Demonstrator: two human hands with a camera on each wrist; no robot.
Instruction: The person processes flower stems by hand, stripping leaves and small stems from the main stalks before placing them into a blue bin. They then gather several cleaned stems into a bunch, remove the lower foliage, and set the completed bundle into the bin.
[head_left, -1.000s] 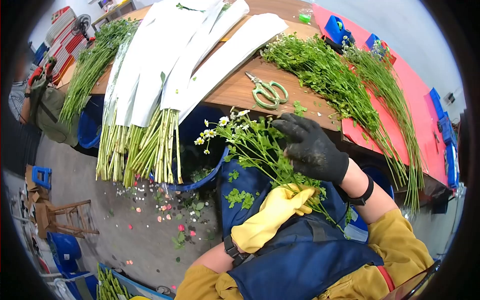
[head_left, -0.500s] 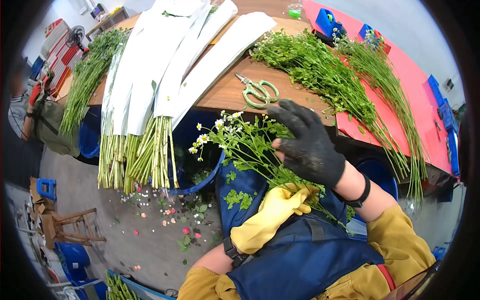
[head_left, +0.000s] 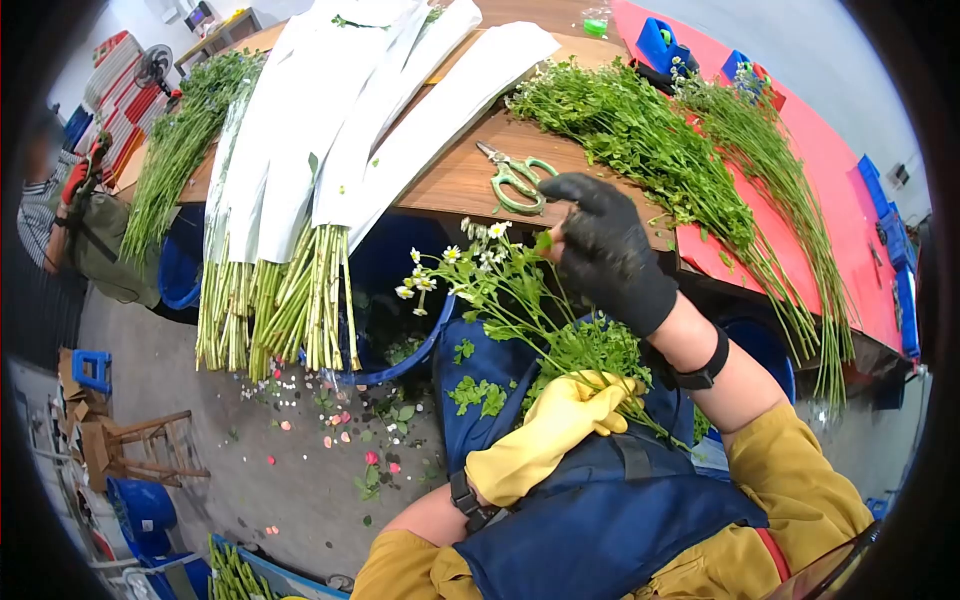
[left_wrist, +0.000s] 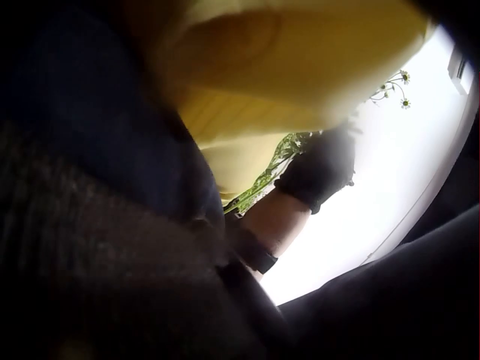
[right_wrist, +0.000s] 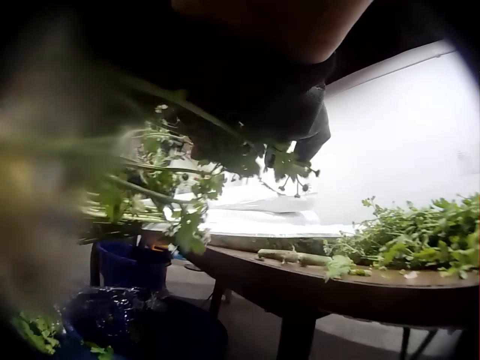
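Observation:
In a yellow rubber glove, my left hand (head_left: 560,425) grips a bunch of small white daisy-like flowers (head_left: 500,265) by the stems, above the dark blue apron. The blooms point up and left, and the stem ends stick out below the fist. My right hand (head_left: 610,250), in a black glove with bare fingertips, is raised just right of the flower heads. Its fingers are curled, with a green leaf (head_left: 543,241) at the thumb tip. In the left wrist view the yellow glove (left_wrist: 300,60) fills the top.
Green-handled scissors (head_left: 520,183) lie on the wooden table (head_left: 455,185). White paper-wrapped stem bundles (head_left: 285,130) overhang a blue bucket (head_left: 400,375). Leafy bunches (head_left: 640,140) lie at right, partly on a red sheet (head_left: 800,190). Petals litter the floor; another person (head_left: 60,210) is at far left.
My right hand has gone from spread fingers over the bunch to curled fingers, rising slightly away with a leaf at the thumb. My left hand keeps its grip on the stems.

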